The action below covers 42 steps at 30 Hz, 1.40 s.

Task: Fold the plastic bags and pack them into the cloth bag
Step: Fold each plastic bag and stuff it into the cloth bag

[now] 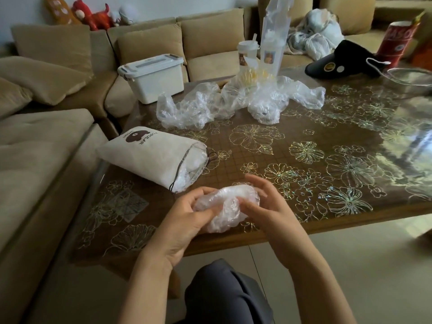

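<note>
Both my left hand point(184, 216) and right hand point(264, 206) curl round one scrunched plastic bag point(224, 206) at the table point(304, 164) edge. The nearby cloth bag point(149, 155) holds some; the crumpled heap point(210, 106) beyond looks unfolded, so I'd guess halfway

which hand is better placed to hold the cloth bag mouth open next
Left, probably. The left hand is nearest the open mouth of the cloth bag. The right hand is beyond the plastic bag both hands grip, so it could push that in.
</note>
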Motion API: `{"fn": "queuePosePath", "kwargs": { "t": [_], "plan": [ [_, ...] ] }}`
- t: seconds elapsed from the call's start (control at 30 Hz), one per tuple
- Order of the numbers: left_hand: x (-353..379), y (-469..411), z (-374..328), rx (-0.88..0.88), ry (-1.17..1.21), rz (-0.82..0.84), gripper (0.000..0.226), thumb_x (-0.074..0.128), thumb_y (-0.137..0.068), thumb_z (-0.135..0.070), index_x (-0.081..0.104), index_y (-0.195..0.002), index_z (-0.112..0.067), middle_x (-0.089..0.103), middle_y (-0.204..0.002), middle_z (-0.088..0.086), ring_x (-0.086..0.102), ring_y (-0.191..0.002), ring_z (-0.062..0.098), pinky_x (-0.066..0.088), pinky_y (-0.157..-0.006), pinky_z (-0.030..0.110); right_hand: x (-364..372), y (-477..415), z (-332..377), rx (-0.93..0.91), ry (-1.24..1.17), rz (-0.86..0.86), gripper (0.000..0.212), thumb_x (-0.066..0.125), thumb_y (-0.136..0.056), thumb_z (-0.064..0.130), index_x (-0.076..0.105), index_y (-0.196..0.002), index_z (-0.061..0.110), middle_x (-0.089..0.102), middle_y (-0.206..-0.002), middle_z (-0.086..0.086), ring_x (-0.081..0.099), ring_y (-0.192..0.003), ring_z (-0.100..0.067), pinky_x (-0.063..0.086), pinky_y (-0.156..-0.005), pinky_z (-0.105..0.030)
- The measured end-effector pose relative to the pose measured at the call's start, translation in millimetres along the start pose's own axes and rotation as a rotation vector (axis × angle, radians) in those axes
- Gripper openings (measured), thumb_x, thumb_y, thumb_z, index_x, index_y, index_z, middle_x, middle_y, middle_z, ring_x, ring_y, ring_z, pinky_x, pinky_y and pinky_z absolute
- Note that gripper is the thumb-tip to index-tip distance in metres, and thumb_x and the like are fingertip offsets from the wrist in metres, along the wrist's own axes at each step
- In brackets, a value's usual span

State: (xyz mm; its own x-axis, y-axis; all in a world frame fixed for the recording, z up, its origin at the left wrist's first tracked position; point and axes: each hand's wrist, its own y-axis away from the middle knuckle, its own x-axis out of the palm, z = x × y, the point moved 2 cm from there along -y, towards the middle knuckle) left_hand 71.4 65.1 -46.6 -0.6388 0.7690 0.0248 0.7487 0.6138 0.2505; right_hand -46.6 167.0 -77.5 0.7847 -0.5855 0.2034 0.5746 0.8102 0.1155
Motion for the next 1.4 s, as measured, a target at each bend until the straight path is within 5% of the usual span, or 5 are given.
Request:
{"fn": "queuePosePath", "kwargs": {
  "t": [0.33, 0.57, 0.8, 0.97, 1.4],
  "plan": [
    [12, -1, 1, -0.052, -0.129, 0.067, 0.081, 0.085, -0.044, -0.047, 0.057, -0.115, -0.020, 0.072, -0.104, 0.000, 0.068, -0.096, 0.013, 0.055, -0.080, 0.027, 0, 1, -1, 0.052, -0.037, -0.074, 0.015, 0.063, -0.083, -0.001, 0.061, -0.097, 0.003, 0.067, -0.085, -0.013, 0.058, -0.070, -0.023, 0.045, -0.059, -0.029],
    [7, -7, 1, 0.015, -0.276, -0.136, 0.010, 0.066, -0.085, -0.017, 0.067, -0.095, -0.021, 0.071, -0.092, 0.001, 0.066, -0.088, 0.012, 0.051, -0.071, 0.019, -5, 3, 4, -0.030, -0.012, -0.064, 0.011, 0.062, -0.086, 0.002, 0.061, -0.094, 0.009, 0.065, -0.084, -0.009, 0.059, -0.074, -0.016, 0.048, -0.064, -0.023],
    [15, -10, 6, -0.122, 0.021, -0.080, 0.020, 0.067, -0.081, -0.018, 0.067, -0.099, -0.009, 0.073, -0.092, 0.010, 0.067, -0.087, 0.020, 0.052, -0.065, 0.028, -1, 2, 5, 0.037, -0.462, 0.120, 0.066, 0.076, -0.061, 0.015, 0.055, -0.124, 0.012, 0.066, -0.115, -0.014, 0.065, -0.102, -0.026, 0.051, -0.088, -0.037],
    [24, -11, 7, -0.150, 0.029, -0.093, 0.019, 0.065, -0.083, -0.012, 0.065, -0.101, -0.006, 0.073, -0.092, 0.013, 0.068, -0.083, 0.021, 0.052, -0.059, 0.027, 6, 6, 3, 0.050, -0.377, -0.035, 0.016, 0.061, -0.086, 0.006, 0.067, -0.100, 0.008, 0.071, -0.097, -0.017, 0.067, -0.081, -0.025, 0.056, -0.067, -0.033],
    [29, -11, 8, -0.252, 0.139, 0.182, 0.031, 0.039, -0.092, -0.023, 0.068, -0.093, -0.010, 0.071, -0.078, 0.015, 0.068, -0.059, 0.021, 0.052, -0.049, 0.023, 6, 8, 11, -0.179, -0.263, 0.042, 0.033, 0.054, -0.071, -0.012, 0.076, -0.068, 0.012, 0.069, -0.112, 0.001, 0.068, -0.096, -0.018, 0.053, -0.061, -0.024]
  ]
}}
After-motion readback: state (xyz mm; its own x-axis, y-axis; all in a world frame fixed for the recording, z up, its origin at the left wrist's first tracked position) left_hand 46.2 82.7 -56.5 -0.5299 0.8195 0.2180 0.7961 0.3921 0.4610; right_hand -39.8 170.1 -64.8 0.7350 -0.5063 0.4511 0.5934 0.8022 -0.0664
